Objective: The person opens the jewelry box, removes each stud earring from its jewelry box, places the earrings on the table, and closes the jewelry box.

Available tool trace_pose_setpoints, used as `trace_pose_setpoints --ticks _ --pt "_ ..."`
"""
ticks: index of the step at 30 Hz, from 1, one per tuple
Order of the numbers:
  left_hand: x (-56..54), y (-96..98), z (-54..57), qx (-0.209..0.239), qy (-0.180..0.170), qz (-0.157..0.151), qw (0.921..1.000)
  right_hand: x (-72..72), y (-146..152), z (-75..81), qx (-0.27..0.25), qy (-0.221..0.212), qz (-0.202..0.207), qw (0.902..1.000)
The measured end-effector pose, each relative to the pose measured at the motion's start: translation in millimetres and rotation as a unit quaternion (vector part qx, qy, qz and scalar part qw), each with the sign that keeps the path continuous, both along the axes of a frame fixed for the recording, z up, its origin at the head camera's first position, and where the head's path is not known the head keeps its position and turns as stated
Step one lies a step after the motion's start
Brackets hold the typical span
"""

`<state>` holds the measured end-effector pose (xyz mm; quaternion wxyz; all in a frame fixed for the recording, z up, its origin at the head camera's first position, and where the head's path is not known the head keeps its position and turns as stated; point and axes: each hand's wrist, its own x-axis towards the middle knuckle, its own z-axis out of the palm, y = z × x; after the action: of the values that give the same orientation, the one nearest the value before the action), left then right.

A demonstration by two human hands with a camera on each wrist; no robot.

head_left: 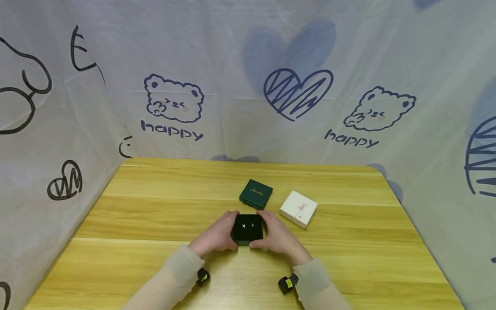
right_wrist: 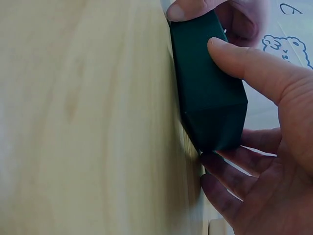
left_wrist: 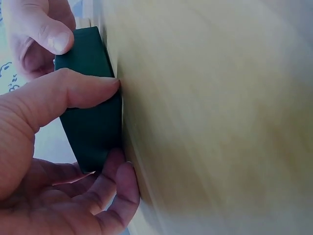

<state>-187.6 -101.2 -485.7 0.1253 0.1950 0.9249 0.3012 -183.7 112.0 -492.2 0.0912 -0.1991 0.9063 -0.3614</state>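
Note:
A dark green jewelry box (head_left: 248, 236) without its lid lies on the table, its black insert facing up. Two small star-shaped earrings (head_left: 243, 226) sit side by side in the insert. My left hand (head_left: 217, 233) grips the box's left side, its thumb (left_wrist: 90, 90) across the green front wall and its fingers curled round the end. From the right, my right hand (head_left: 278, 233) holds it likewise, with the thumb (right_wrist: 227, 54) on the front and fingers around the far corner. Just behind stands the green lid (head_left: 255, 193) with gold lettering.
A white box (head_left: 298, 209) with a pink flower print lies to the right of the green lid. The wooden table (head_left: 155, 206) ends at the back against a white cloth (head_left: 232, 64) printed with bears and hearts, which also hangs along both sides.

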Motion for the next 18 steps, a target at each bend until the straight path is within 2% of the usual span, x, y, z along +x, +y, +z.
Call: trace_pose_setpoints --ticks 11,14,18 --pt "3.6 -8.1 1.8 0.065 -0.014 -0.006 0.9978 -0.6 1 -0.6 -0.010 -0.019 -0.009 0.9997" --pt "3.8 -10.8 2.7 0.083 -0.013 0.003 0.9965 -0.5 1 -1.2 -0.012 -0.020 -0.010 0.9997" --pt "3.8 -13.6 5.7 0.105 0.002 0.032 0.9940 -0.8 1 -2.3 -0.013 -0.018 -0.010 0.9997"
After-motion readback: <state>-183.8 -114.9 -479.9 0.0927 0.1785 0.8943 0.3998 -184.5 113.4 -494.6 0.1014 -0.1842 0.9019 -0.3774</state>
